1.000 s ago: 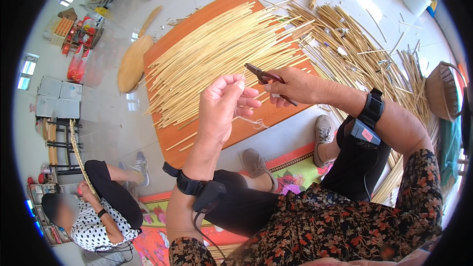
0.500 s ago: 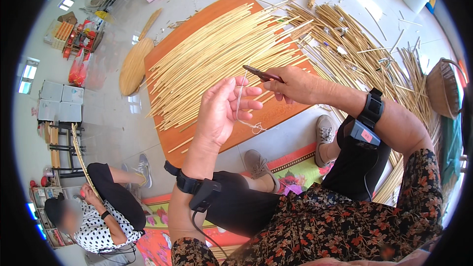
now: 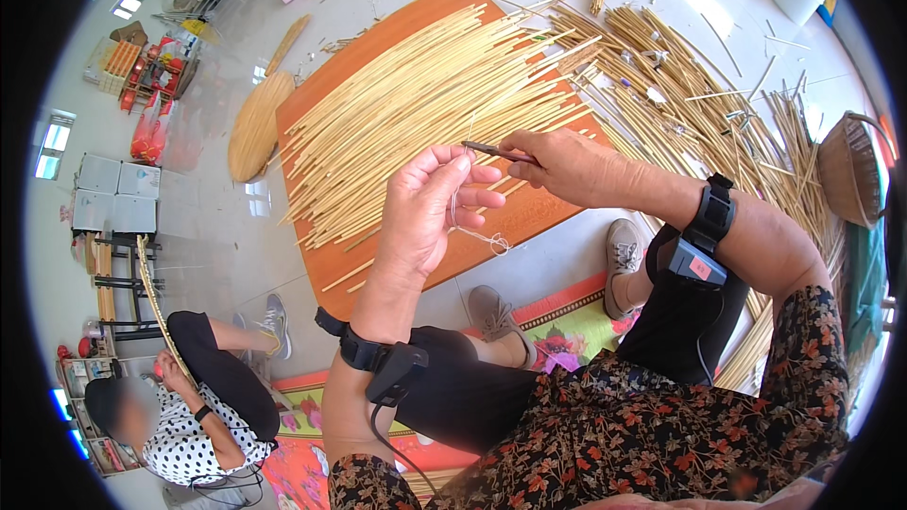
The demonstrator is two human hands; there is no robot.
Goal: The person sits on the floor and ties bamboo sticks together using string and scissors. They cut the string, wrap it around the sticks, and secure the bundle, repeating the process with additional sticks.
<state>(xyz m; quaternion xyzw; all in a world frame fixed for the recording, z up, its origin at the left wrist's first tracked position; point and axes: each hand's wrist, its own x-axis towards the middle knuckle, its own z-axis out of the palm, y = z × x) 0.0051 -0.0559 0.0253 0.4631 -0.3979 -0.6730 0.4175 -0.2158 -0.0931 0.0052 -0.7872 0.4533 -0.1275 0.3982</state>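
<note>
My left hand [image 3: 423, 198] is pinching a fine white thread [image 3: 455, 211] between thumb and index finger, the other fingers curled loosely apart. The thread hangs past those fingers into a small tangle [image 3: 496, 244]. In my right hand [image 3: 567, 168] is a slim, dark pointed tool [image 3: 496, 150], reddish-brown toward the grip; I cannot tell its exact kind. Its tip meets the thread right at my left fingertips. Beneath both hands, many pale straw-coloured stalks [image 3: 397, 104] lie side by side across an orange-brown board [image 3: 378, 269].
Loose darker stalks [image 3: 680, 85] spread over the floor at the right, beside a wicker basket [image 3: 847, 170]. An oval wooden piece [image 3: 260, 127] lies left of the board. At lower left a seated person [image 3: 203, 416] holds a braided strip [image 3: 156, 297].
My right hand has tilted and brought the tool's tip down to my left fingertips. My left thumb and index finger have closed together on the thread.
</note>
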